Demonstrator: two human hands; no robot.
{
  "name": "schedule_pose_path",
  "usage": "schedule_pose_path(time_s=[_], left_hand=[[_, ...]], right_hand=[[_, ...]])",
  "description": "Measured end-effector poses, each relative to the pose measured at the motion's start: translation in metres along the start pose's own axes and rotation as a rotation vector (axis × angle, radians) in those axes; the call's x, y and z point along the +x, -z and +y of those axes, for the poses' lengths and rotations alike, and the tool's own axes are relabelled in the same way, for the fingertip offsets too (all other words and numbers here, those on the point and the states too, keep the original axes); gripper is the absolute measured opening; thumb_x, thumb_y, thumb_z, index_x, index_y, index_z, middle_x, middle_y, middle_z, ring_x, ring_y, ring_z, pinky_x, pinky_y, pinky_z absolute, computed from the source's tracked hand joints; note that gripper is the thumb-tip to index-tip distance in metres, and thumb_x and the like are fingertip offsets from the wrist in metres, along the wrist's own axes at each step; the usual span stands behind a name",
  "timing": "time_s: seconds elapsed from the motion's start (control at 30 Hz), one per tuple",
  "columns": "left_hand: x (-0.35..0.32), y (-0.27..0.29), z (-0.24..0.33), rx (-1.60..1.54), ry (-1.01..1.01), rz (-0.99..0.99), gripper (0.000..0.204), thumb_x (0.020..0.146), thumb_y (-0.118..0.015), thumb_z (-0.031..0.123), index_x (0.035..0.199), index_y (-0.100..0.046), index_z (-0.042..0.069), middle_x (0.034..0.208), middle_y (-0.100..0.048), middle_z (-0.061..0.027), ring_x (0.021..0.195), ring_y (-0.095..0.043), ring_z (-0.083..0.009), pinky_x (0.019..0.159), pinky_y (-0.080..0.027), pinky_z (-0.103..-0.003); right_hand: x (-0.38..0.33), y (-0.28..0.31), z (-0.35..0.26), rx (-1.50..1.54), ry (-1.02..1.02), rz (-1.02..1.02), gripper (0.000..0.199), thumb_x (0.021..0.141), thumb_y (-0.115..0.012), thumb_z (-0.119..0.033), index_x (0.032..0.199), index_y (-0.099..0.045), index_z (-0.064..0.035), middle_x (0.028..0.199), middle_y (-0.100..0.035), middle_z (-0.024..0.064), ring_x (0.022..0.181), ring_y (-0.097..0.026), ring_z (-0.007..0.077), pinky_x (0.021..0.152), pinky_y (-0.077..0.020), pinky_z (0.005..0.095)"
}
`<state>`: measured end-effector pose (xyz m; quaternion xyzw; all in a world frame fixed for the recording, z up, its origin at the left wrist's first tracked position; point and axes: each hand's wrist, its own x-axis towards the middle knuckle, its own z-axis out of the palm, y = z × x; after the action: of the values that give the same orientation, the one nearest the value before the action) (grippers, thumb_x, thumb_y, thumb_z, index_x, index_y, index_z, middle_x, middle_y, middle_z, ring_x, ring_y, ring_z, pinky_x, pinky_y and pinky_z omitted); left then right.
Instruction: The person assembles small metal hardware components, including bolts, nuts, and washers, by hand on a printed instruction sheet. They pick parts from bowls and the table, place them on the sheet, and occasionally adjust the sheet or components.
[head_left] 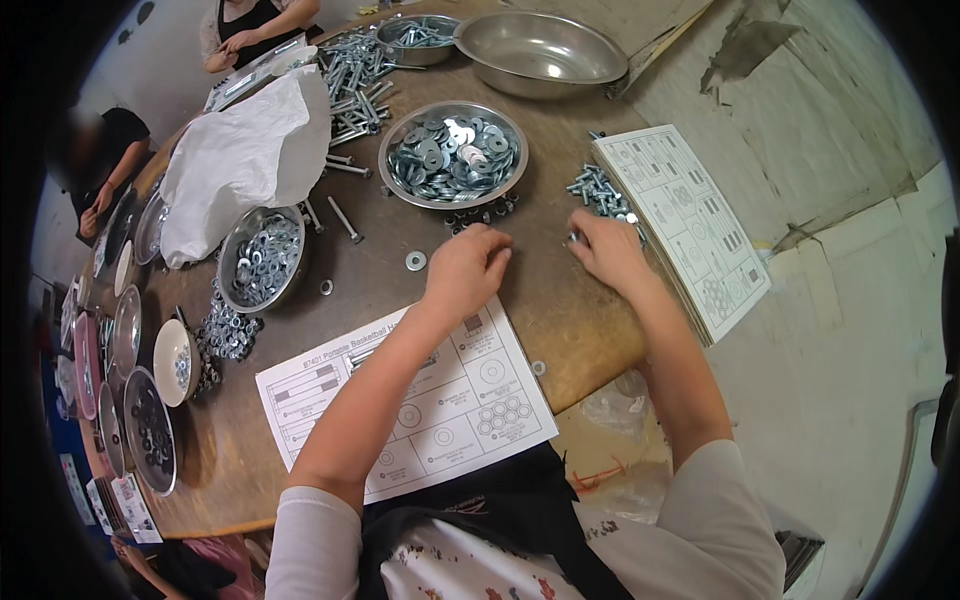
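A white sheet point(465, 410) with a title, small words and drawings of rings lies on the table point(590, 330), partly under the left arm point(385, 390). More printed sheets point(690, 220) sit in a pile on the right. A round metal bowl point(524, 160) has lots of big flat rings point(430, 160), and a smaller bowl point(297, 225) has little rings point(262, 262). The left hand point(465, 260) is half curled beside some nuts point(488, 213) (I can't tell if it holds one). The right hand point(607, 245) is bent near the small bolts point(597, 190), and I can't tell what it grips
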<state>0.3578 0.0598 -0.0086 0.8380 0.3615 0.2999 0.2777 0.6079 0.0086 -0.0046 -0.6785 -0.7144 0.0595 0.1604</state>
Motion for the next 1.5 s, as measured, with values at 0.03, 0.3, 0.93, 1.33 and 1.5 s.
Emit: schedule_pose_path(time_s=[0.03,0.3,0.93,1.33,1.5], left_hand=[[-0.002,-0.003,0.002,0.012,-0.006,-0.039,0.018,0.089,-0.063,0.015,0.102,-0.071,0.005,0.096,-0.066,-0.0121,0.082,-0.065,-0.0327,0.073,-0.052,-0.04],[0.008,-0.065,0.03,0.039,-0.195,-0.011,0.033,0.083,-0.068,0.012,0.116,-0.067,0.007,0.107,-0.064,-0.0115,0.109,-0.058,-0.0331,0.087,-0.051,-0.043],[-0.088,0.047,0.026,0.256,-0.012,0.035,0.015,0.077,-0.078,0.016,0.087,-0.069,0.008,0.085,-0.067,-0.0091,0.082,-0.064,-0.0272,0.085,-0.049,-0.041],[-0.114,0.025,0.02,0.415,0.061,0.104,0.023,0.073,-0.083,0.024,0.086,-0.071,0.01,0.091,-0.065,-0.0034,0.097,-0.059,-0.0242,0.11,-0.034,-0.056],[-0.114,0.019,0.02,0.416,0.062,0.153,0.021,0.073,-0.082,0.023,0.085,-0.071,0.01,0.089,-0.064,-0.003,0.097,-0.059,-0.0236,0.109,-0.035,-0.055]], right_hand=[[-0.012,0.008,-0.003,0.123,0.017,-0.046,0.02,0.084,-0.068,-0.016,0.103,-0.066,-0.0083,0.088,-0.07,0.0119,0.085,-0.068,0.032,0.073,-0.0525,0.0432],[-0.023,0.009,0.034,-0.049,-0.021,0.112,0.024,0.084,-0.063,-0.009,0.107,-0.071,-0.0086,0.096,-0.068,0.0116,0.089,-0.066,0.0334,0.078,-0.0529,0.044],[-0.032,-0.011,-0.101,0.246,0.571,-0.03,0.012,0.082,-0.066,-0.01,0.092,-0.06,-0.009,0.095,-0.062,0.0065,0.083,-0.065,0.0287,0.069,-0.0523,0.0414],[-0.025,-0.031,-0.102,0.412,0.423,-0.066,0.02,0.08,-0.072,-0.007,0.099,-0.072,-0.0076,0.092,-0.066,0.0061,0.08,-0.067,0.0256,0.071,-0.0523,0.0347],[-0.016,-0.034,-0.104,0.461,0.466,-0.071,0.017,0.08,-0.072,-0.006,0.097,-0.074,-0.0077,0.09,-0.068,0.0066,0.081,-0.068,0.0249,0.071,-0.0527,0.0345]])
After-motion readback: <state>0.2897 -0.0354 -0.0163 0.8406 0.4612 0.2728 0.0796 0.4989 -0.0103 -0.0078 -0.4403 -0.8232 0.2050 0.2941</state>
